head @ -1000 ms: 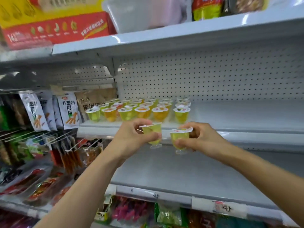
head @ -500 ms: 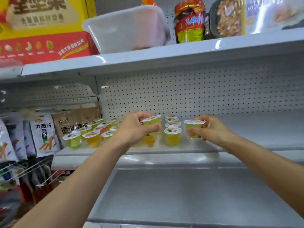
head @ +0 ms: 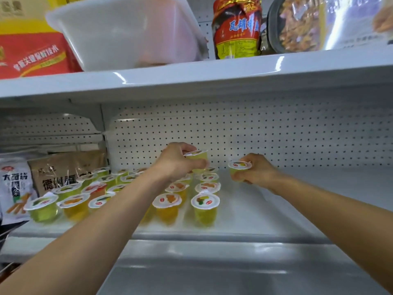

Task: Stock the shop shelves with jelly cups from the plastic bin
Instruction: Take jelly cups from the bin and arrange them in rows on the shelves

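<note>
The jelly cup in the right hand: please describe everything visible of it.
This small clear plastic jelly cup holds yellow-green jelly under a round white lid printed with a red mark and fruit. It is upright, near the back of the white metal shelf, apart from the rows of cups on its left. The right hand grips its side; whether its base touches the shelf cannot be told.

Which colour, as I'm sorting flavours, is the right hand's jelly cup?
Yellow-green; the head view shows the cup in the right hand.
</note>
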The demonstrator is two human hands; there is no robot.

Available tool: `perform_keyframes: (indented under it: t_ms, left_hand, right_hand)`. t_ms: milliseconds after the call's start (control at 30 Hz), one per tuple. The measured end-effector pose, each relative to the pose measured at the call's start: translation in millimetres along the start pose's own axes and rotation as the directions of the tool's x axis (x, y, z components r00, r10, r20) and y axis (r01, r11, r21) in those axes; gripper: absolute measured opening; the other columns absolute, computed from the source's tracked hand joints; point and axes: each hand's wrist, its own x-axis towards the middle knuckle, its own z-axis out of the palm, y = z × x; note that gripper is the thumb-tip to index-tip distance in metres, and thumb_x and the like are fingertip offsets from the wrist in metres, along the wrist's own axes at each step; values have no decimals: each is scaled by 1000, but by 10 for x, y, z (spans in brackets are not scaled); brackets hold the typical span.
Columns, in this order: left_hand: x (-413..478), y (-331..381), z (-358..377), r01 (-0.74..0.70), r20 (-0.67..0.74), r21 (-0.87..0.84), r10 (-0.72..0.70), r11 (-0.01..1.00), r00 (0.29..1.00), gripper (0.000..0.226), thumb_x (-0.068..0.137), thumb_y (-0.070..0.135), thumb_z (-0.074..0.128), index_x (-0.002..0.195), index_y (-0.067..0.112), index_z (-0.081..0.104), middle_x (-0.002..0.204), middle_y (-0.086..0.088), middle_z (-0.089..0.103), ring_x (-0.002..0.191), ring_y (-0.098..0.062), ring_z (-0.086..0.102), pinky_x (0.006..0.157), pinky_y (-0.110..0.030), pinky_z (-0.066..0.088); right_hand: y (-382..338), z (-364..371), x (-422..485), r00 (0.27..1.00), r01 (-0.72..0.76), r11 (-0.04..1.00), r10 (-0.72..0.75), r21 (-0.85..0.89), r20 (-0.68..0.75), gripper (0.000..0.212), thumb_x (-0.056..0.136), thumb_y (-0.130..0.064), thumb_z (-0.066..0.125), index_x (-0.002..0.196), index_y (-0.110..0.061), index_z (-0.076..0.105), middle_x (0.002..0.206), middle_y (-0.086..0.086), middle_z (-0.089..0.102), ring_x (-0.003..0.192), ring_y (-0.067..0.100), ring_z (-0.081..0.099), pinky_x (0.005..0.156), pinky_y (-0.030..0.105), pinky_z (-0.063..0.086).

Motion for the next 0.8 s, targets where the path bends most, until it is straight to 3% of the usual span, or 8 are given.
perform_keyframes:
  t_ms: [167, 300, 433, 600, 800]
  left_hand:
    - [170, 1, 66, -12, -14, 19, 13, 1000, 1000, 70, 59, 39, 88, 120, 18, 63, 112, -2, 66, 81, -19, 70, 81, -37, 59]
    - [260, 11, 100, 8, -13, 8, -8, 1000, 1000, 62, 67, 32, 86, 122, 17, 62, 114, 1, 63, 76, -18, 71, 81, -36, 59]
    - [307, 3, 136, 4, -12, -7, -4, 1000, 1000, 63, 67, 30, 86, 123, 14, 62, 115, -1, 62, 78, -15, 69, 77, -30, 60]
    - [306, 24, 186, 0, 12, -8, 0, 1000, 1000, 63, 68, 30, 86, 123, 14, 60, 116, -1, 60, 78, -17, 69, 75, -27, 58]
    - [334, 69, 291, 9, 40, -1, -9, 1000, 999, 62, 67, 29, 87, 121, 13, 62, 107, 0, 62, 81, -22, 71, 85, -40, 58]
  right_hand:
    - [127, 46, 274, 999, -31, 998, 32, -47, 19, 21, 62, -11, 78, 62, -14, 57, 57, 2, 54, 54, 15, 49, 58, 28, 39]
    - [209, 85, 403, 999, -44, 997, 45, -65, 10, 25, 63, -13, 80, 82, -13, 64, 71, 3, 63, 62, 15, 56, 61, 28, 44]
    - [242, 110, 470, 998, -34, 993, 39, -111, 42, 22, 63, -15, 79, 68, -18, 57, 63, 1, 58, 58, 14, 54, 58, 26, 42]
    - [320, 139, 490, 996, -59, 996, 62, -65, 58, 39, 64, -18, 81, 96, -15, 59, 86, 8, 67, 70, 17, 60, 66, 31, 50]
    - [348, 149, 486, 996, -59, 998, 61, -30, 69, 43, 66, -19, 81, 102, -15, 58, 91, 9, 67, 68, 16, 59, 62, 29, 47]
